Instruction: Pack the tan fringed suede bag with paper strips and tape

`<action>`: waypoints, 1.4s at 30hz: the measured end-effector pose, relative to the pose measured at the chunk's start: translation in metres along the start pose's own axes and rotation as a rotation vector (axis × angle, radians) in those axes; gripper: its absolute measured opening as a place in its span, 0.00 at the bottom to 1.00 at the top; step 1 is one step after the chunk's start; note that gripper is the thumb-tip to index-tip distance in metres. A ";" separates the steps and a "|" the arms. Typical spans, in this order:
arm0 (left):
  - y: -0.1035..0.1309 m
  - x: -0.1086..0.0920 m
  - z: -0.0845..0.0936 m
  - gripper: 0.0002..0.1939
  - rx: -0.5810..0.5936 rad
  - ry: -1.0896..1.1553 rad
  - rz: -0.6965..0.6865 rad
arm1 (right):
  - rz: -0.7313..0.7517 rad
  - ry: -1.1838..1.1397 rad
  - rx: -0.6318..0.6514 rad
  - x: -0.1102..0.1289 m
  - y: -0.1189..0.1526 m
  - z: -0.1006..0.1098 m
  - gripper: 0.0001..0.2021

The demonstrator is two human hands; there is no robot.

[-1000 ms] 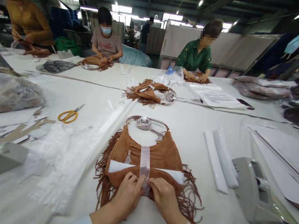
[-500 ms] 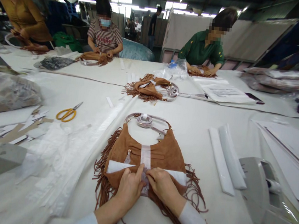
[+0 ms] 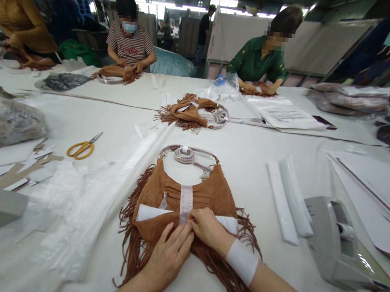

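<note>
A brown fringed handbag [image 3: 163, 180] lies flat before me, its looped handle pointing away. A pale translucent strip [image 3: 186, 198] runs down its middle, and white padding [image 3: 153, 213] shows across the lower part. My left hand [image 3: 170, 250] rests on the lower flap with fingers stretched out flat, the tips beside the strip. My right hand [image 3: 205, 228] is closed in a pinch at the strip's lower end; its fingertips partly hide what they grip. A coiled strap [image 3: 184, 154] sits inside the handle loop.
Grey tape dispensers [image 3: 331, 244] stand right and left. Yellow-handled scissors [image 3: 84, 146] lie left, near cardboard scraps [image 3: 21, 172] and a plastic bag [image 3: 5, 121]. White padded rolls [image 3: 290, 198] lie right. Another fringed bag [image 3: 191, 113] is ahead; co-workers handle bags across the table.
My left hand has flattened, its raised index finger coming down onto the bag's flap. The right hand stays at the strip, pinching. The clear film between the hands is now mostly covered.
</note>
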State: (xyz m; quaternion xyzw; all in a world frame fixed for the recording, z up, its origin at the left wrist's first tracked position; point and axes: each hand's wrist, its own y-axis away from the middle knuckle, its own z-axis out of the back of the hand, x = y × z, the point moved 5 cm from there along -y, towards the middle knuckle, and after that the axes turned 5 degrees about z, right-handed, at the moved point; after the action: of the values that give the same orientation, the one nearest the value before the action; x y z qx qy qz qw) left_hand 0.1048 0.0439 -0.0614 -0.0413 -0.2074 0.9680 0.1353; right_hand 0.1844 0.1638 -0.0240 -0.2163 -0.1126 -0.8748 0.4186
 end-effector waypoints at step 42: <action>0.021 -0.010 -0.014 0.41 0.031 -0.077 0.107 | -0.227 -0.258 -0.410 0.001 0.016 -0.004 0.04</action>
State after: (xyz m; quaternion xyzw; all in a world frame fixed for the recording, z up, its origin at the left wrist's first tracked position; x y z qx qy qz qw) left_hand 0.1117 0.0284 -0.0827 -0.0130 -0.1947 0.9778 0.0759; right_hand 0.1953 0.1520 -0.0269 -0.3922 -0.0087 -0.8859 0.2476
